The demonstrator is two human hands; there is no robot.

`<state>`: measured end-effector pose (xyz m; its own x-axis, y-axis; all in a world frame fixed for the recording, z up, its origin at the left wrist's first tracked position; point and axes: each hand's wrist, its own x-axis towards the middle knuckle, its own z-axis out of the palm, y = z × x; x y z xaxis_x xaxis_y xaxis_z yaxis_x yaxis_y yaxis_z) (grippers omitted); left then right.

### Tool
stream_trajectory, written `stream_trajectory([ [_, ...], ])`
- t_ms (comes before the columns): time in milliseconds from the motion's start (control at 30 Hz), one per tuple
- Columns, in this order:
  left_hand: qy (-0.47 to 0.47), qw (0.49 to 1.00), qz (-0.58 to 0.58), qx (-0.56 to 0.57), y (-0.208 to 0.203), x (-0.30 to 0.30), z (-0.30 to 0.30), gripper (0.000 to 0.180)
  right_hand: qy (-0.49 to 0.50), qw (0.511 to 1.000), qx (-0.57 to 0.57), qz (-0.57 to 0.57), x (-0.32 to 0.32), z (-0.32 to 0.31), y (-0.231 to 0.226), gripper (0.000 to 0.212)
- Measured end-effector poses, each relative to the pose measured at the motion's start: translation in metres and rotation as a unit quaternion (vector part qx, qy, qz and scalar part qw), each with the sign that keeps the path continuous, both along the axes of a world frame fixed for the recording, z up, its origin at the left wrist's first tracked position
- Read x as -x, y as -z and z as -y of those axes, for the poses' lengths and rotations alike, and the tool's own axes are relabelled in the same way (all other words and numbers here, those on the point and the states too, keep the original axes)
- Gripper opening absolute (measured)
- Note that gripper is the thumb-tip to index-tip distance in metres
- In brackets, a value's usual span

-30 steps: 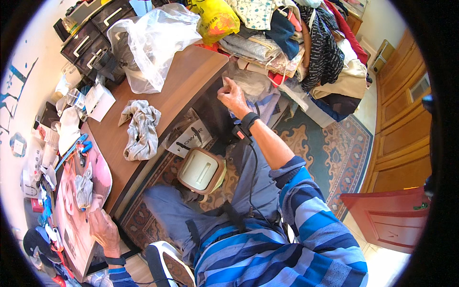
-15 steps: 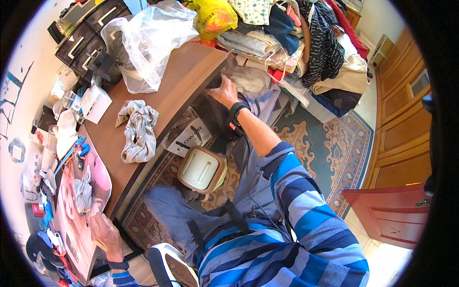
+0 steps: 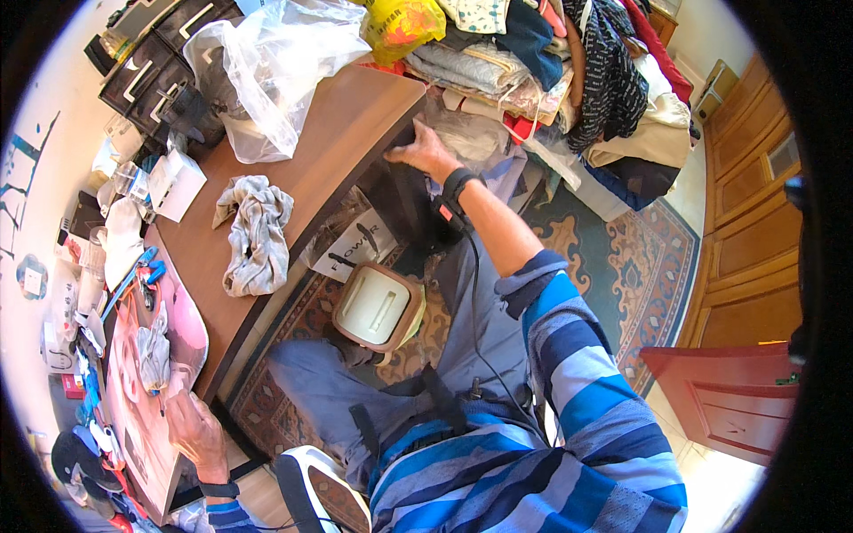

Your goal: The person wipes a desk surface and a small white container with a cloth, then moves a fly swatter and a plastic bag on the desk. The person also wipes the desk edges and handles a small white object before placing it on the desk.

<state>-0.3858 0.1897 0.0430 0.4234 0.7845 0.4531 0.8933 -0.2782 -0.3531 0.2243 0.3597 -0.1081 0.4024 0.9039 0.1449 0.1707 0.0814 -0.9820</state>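
Observation:
My right hand (image 3: 431, 153) is at the right end of a brown wooden desk (image 3: 324, 147), touching its dark edge. Its thumb and a finger are spread apart; the other fingers are partly hidden. Below it hangs a dark panel under the desk top. My left hand (image 3: 197, 433) lies open with fingers stretched out on the near edge of a pink board (image 3: 138, 426). Just beyond its fingertips is a bundled grey glove (image 3: 154, 354). A crumpled grey cloth (image 3: 258, 235) lies on the desk between my two hands.
A clear plastic bag (image 3: 275, 75) stands at the desk's far end. Piled clothes (image 3: 533, 80) fill the far right. Between my legs is a brown-rimmed bin with a pale lid (image 3: 378, 305), on a patterned rug (image 3: 613, 275). A thin cable runs from my right wrist.
My right hand has shifted slightly right along the desk's end, and its thumb and finger are spread wider. My left hand has stayed in place.

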Motion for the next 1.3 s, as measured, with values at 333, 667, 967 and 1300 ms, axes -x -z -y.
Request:
stream_trajectory([
  [333, 0.017, 0.999, -0.031, -0.021, 0.005, 0.012, -0.006, 0.026, 0.141, 0.986, 0.042, 0.083, 0.027, 0.013, -0.013, 0.075],
  [667, 0.046, 0.998, -0.026, -0.046, -0.005, -0.012, 0.002, 0.02, -0.039, 0.84, -0.068, -0.536, 0.111, 0.041, -0.026, 0.047],
  [967, 0.052, 0.996, -0.035, -0.059, -0.004, -0.014, 0.003, 0.019, -0.116, 0.771, -0.132, -0.613, 0.123, 0.018, -0.011, 0.04],
  [1300, 0.055, 0.997, -0.03, -0.052, -0.002, -0.009, 0.002, 0.021, -0.101, 0.774, -0.142, -0.608, 0.127, 0.016, -0.014, 0.043],
])
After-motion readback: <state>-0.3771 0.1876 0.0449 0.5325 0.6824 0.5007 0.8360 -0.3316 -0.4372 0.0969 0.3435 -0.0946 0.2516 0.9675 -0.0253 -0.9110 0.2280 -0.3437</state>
